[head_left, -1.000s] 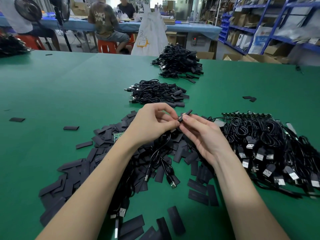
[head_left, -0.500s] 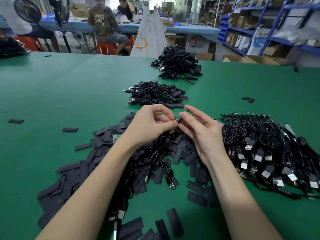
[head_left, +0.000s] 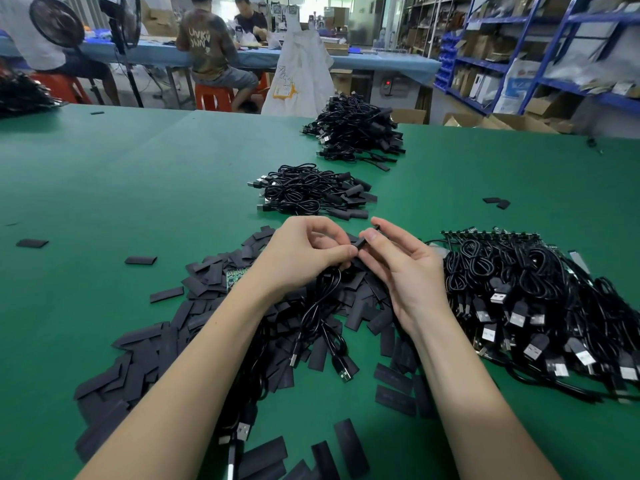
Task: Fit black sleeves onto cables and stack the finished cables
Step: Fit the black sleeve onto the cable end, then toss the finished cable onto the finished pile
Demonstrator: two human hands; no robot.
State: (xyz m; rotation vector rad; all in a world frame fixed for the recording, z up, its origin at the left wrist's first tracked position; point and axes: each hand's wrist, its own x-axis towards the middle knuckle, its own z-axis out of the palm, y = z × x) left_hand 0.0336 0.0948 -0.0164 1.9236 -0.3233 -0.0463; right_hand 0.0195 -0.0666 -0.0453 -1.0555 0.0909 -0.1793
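1. Mid-fitting, by the look of it: short flat black sleeve (head_left: 362, 242) pinched between thumb and forefinger of the right hand (head_left: 407, 271), remaining fingers spread loosely.
2. Left hand (head_left: 304, 252) curled, fingertips pinched on the end of a thin black USB cable (head_left: 320, 306), meeting the sleeve at the thumb tips; cable end itself hidden by the fingers, so no telling how far the sleeve is on.
3. Rest of that cable hanging in a loop below the hands, metal plug (head_left: 346, 374) lying on the loose sleeves.
4. Done so far: two heaps of sleeved black cables further up the green felt-like table (head_left: 121, 188), the nearer finished pile (head_left: 311, 195) just beyond the hands, the far finished pile (head_left: 356, 133) near the table's back edge.
5. Left to do: a large tangle of unsleeved black cables (head_left: 540, 299) with silver USB plugs just right of the right hand, seemingly bigger than either finished heap.
6. Supply still plentiful: wide scatter of loose flat black sleeves (head_left: 166, 341) beneath and left of the forearms, a few strays lying apart on the table.
7. Judgement: well underway, yet probably short of halfway; current cable still to be sleeved fully and laid on the nearer pile.
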